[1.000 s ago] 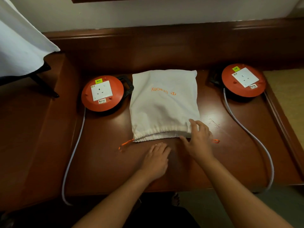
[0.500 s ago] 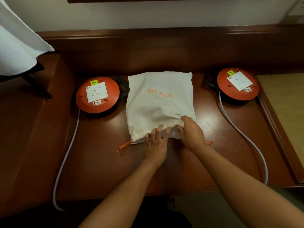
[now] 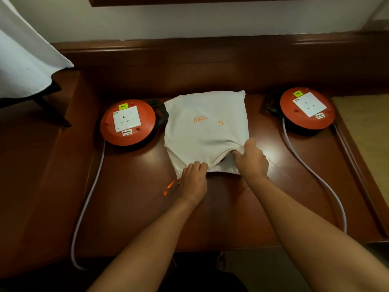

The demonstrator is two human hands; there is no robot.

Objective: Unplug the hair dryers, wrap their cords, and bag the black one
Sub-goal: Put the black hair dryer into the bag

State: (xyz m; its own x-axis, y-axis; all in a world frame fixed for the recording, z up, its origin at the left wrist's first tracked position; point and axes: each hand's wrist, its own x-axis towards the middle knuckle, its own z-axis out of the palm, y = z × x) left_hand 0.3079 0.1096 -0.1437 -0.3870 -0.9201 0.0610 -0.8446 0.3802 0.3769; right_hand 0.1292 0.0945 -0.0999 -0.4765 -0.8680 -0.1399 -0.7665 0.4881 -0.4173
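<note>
White cloth (image 3: 23,60) hangs at your far left, over a dark stand. Next, on the brown wooden desk (image 3: 130,207), sits an orange cable reel (image 3: 127,122) with a white socket on top; its pale cable (image 3: 88,203) runs down toward the near edge. Just beside it, in the middle, lies the cream drawstring bag (image 3: 206,127) with orange lettering, its mouth facing you. Your left hand (image 3: 193,182) pinches the bag's near rim by the orange drawstring (image 3: 169,187). Your right hand (image 3: 251,159) grips the upper rim and lifts it, so the mouth gapes and something dark shows inside; you cannot tell what it is. At the far right a second orange reel (image 3: 307,108) rests on the desk, its cable (image 3: 315,178) curving off the near edge.
</note>
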